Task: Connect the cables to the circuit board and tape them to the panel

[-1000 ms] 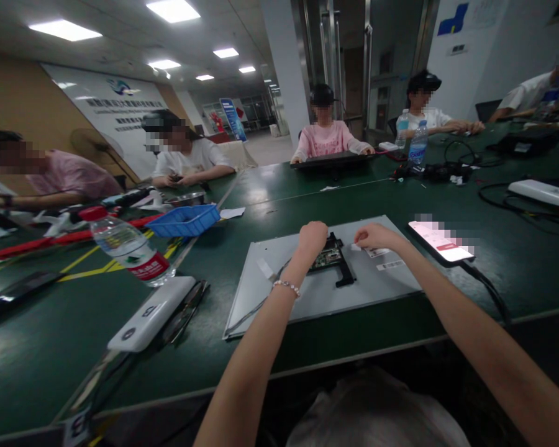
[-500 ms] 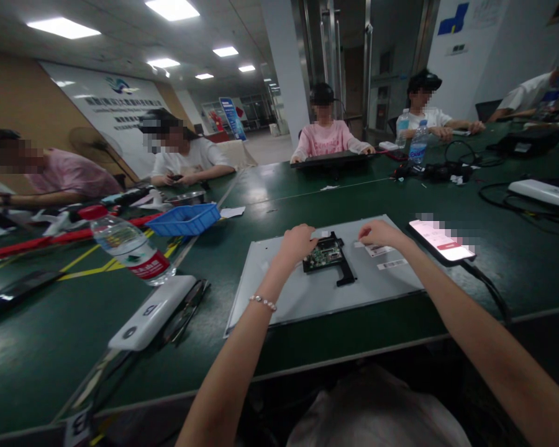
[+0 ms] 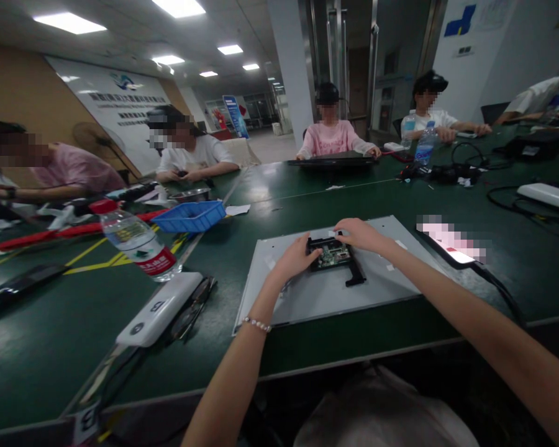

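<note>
A grey flat panel [image 3: 284, 298] lies on the green table. On its middle sits a black plastic bracket [image 3: 355, 274] with a green circuit board [image 3: 331, 254] in it. My left hand [image 3: 294, 259] grips the bracket's left side, its thumb over the board's left edge and its fingers at the outer side. At the bracket's upper right corner, the curled fingers of my right hand [image 3: 361, 234] hold the edge. White labels [image 3: 395, 251] on the panel are partly covered by my right arm.
Left of the panel are a white power bank [image 3: 161, 310], folded glasses [image 3: 190, 310], a tilted water bottle [image 3: 137, 242] and a blue tray [image 3: 190, 217]. A lit phone [image 3: 451, 245] with a cable lies to the right. Across the table, a person [image 3: 338, 136] handles a dark panel [image 3: 335, 161].
My right hand has moved left from the labels to the bracket's upper right corner. My left hand has shifted from the bracket's top left down onto its left side.
</note>
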`<state>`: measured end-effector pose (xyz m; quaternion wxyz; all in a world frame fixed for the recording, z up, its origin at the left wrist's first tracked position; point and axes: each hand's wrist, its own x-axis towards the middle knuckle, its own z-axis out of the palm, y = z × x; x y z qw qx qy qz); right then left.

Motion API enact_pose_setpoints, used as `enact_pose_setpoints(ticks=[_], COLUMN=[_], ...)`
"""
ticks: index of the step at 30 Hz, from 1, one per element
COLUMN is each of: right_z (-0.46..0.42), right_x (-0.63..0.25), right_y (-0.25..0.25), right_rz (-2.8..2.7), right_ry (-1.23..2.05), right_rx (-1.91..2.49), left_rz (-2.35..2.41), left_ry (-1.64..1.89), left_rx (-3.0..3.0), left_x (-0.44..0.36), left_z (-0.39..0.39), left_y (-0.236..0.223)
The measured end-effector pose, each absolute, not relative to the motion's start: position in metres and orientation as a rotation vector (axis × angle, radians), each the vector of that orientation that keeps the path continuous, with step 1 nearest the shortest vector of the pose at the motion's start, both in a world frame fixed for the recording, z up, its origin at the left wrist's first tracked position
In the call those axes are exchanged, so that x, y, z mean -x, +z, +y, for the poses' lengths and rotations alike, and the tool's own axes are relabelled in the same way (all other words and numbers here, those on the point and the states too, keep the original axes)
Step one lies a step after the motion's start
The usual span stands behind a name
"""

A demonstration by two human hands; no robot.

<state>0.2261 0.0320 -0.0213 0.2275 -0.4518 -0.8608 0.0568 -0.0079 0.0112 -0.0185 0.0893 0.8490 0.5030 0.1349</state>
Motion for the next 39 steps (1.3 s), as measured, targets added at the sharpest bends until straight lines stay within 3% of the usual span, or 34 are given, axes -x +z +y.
enact_pose_setpoints(ticks=[24, 33, 39], right_z=[0.047, 0.046, 0.046], right_x=[-0.208, -0.247, -0.266], right_y=[-0.034, -0.026, -0.036], right_rz=[-2.330, -2.216, -2.355], right_ry=[0.106, 0.081, 0.190], right_rx=[1.426, 1.547, 1.367], left_rz=[1.524, 1.508, 1.502], left_ry=[0.303, 0.312, 0.320], left_rx=[-2.583, -2.604, -2.612], left_x=[0.006, 0.007, 0.009], left_z=[0.002, 0.003, 0.005], left_y=[-0.018, -0.018, -0.021])
